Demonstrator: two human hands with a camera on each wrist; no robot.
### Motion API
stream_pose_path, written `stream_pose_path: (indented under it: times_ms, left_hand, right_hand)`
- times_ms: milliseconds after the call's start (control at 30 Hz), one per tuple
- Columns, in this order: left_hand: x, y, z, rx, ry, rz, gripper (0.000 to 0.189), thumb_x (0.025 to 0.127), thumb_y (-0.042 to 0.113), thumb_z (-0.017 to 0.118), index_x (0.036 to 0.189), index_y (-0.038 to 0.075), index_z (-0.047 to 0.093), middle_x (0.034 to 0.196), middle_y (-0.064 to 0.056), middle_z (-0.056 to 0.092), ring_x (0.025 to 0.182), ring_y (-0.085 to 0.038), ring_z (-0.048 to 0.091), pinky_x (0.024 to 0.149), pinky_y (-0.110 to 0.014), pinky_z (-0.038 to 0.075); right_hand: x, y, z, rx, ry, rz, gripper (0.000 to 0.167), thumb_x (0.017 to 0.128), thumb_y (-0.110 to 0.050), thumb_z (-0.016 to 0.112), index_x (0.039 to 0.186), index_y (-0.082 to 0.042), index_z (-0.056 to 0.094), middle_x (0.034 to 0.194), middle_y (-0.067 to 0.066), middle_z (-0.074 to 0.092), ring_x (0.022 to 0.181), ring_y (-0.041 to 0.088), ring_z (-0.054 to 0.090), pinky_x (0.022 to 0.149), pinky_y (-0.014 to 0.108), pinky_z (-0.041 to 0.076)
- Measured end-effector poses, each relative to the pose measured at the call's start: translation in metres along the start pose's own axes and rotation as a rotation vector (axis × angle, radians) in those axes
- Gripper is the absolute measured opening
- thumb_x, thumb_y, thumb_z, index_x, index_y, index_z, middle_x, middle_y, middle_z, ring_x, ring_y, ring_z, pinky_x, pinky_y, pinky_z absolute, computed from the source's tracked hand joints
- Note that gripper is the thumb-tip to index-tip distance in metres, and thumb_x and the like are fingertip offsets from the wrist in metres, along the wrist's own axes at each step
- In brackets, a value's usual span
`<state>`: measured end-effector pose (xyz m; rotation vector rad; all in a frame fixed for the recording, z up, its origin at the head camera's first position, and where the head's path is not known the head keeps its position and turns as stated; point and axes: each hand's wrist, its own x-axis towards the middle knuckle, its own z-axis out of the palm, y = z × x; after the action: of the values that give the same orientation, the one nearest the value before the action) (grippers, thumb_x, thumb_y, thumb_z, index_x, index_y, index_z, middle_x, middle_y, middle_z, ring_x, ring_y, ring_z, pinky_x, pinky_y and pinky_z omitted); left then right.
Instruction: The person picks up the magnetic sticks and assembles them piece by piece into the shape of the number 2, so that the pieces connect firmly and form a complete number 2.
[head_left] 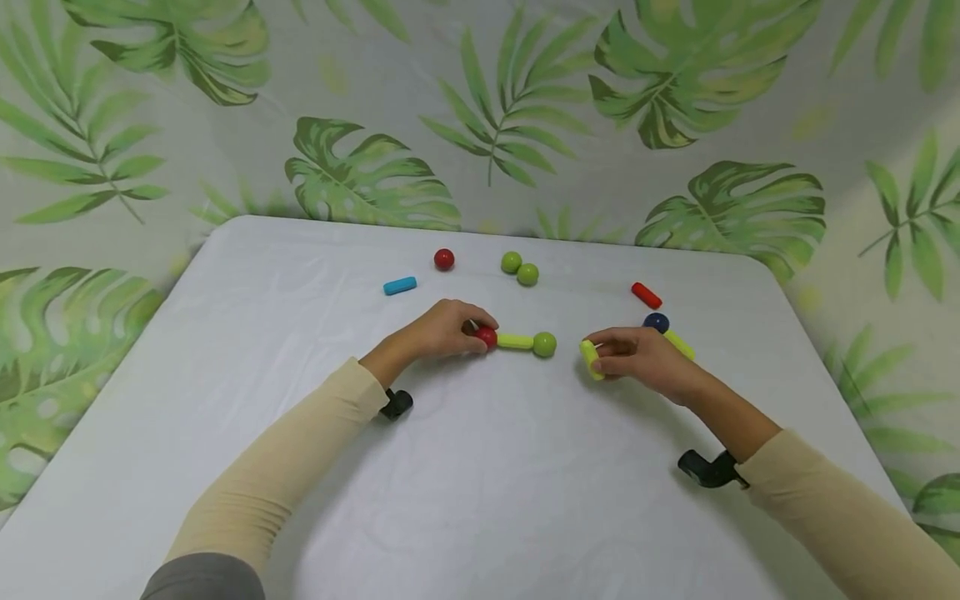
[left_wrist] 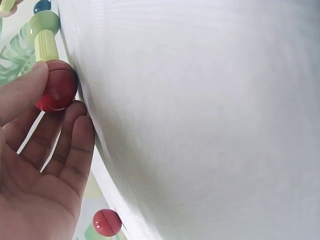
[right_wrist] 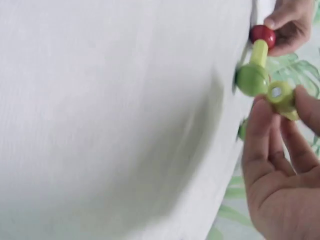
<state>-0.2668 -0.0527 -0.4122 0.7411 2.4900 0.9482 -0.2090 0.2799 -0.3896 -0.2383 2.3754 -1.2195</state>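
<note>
Thumb and fingers of my left hand [head_left: 447, 327] grip a red ball [head_left: 487, 337] on the white table. A yellow-green rod [head_left: 515, 342] joins that ball to a green ball [head_left: 544, 344], the three in one line. To the right, my right hand [head_left: 647, 357] pinches a second yellow-green rod [head_left: 591, 360] between thumb and fingertips, tilted and a short way from the green ball. A silvery disc shows in the end of this held rod [right_wrist: 281, 97] in the right wrist view. In the left wrist view the red ball [left_wrist: 59, 90] sits between thumb and fingers.
Farther back lie a blue rod [head_left: 400, 286], another red ball [head_left: 444, 259] and two green balls [head_left: 520, 268]. A red rod [head_left: 647, 295] is at the back right. Beside my right hand are a dark blue ball [head_left: 656, 322] and another yellow-green rod [head_left: 680, 344], partly hidden.
</note>
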Motion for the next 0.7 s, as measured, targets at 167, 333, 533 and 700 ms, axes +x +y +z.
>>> stream_pose_path:
  times_ms: [167, 333, 533, 700]
  left_hand:
    - [0.001, -0.001, 0.000, -0.005, -0.008, -0.007, 0.038, 0.091, 0.016, 0.071, 0.129, 0.014, 0.066, 0.124, -0.005, 0.068, 0.108, -0.020, 0.060, 0.097, -0.032, 0.053]
    - [0.002, -0.003, 0.002, -0.018, -0.006, -0.005, 0.037, 0.091, 0.016, 0.071, 0.128, 0.014, 0.067, 0.122, -0.005, 0.069, 0.106, -0.019, 0.061, 0.095, -0.031, 0.053]
    - [0.002, -0.004, 0.001, -0.012, -0.001, 0.004, 0.036, 0.091, 0.016, 0.071, 0.127, 0.014, 0.067, 0.121, -0.005, 0.069, 0.105, -0.019, 0.061, 0.095, -0.031, 0.053]
    - [0.002, -0.002, 0.000, -0.005, -0.001, 0.019, 0.037, 0.091, 0.016, 0.071, 0.128, 0.013, 0.067, 0.123, -0.005, 0.068, 0.107, -0.019, 0.061, 0.097, -0.032, 0.053]
  right_hand:
    - [0.002, 0.002, 0.009, 0.015, -0.016, 0.027, 0.052, 0.090, -0.020, 0.072, 0.137, -0.004, 0.057, 0.112, 0.014, 0.067, 0.089, 0.009, 0.068, 0.084, 0.028, 0.059]
    - [0.004, 0.006, 0.014, 0.020, -0.014, 0.022, 0.049, 0.090, -0.019, 0.072, 0.135, -0.005, 0.058, 0.113, 0.015, 0.067, 0.088, 0.011, 0.068, 0.081, 0.026, 0.059]
    - [0.005, 0.007, 0.021, -0.010, -0.001, 0.012, 0.047, 0.091, -0.019, 0.071, 0.134, -0.004, 0.059, 0.112, 0.017, 0.069, 0.086, 0.012, 0.068, 0.078, 0.025, 0.058]
    - [0.008, 0.001, 0.027, -0.033, 0.002, 0.028, 0.046, 0.091, -0.019, 0.071, 0.133, -0.003, 0.059, 0.111, 0.015, 0.070, 0.085, 0.012, 0.067, 0.078, 0.024, 0.058]
